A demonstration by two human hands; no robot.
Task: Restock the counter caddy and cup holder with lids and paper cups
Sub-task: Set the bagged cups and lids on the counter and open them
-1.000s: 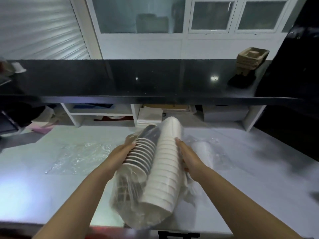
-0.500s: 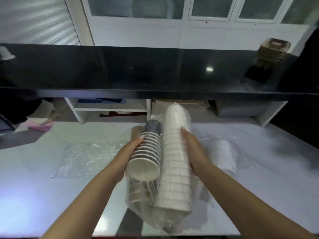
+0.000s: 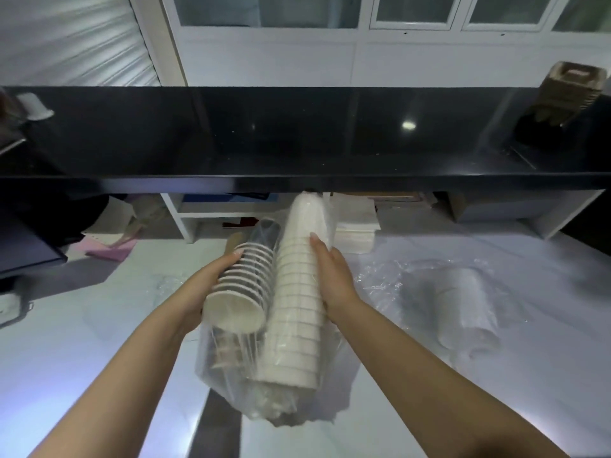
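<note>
Both hands meet at the middle of the frame, forearms reaching up from the lower corners. Left hand [image 3: 211, 285] cups the side of a short stack of paper cups [image 3: 246, 285] with dark walls and white rims, fingers curled along it and the open mouth of the nearest cup facing the camera. Right hand [image 3: 334, 279] lies against the right side of a taller stack of white paper cups [image 3: 299, 292], fingers stretched up along it and thumb wrapped to the front, gripping it through a clear plastic bag [image 3: 264, 391] that sags below both stacks. These stacks sit side by side, touching, held above the pale worktop [image 3: 82, 342]. At right of centre another bagged stack of white cups [image 3: 463, 309] lies on the worktop. Above runs a black counter [image 3: 297, 137], with brown pulp cup carriers [image 3: 572, 90] at the upper right.
</note>
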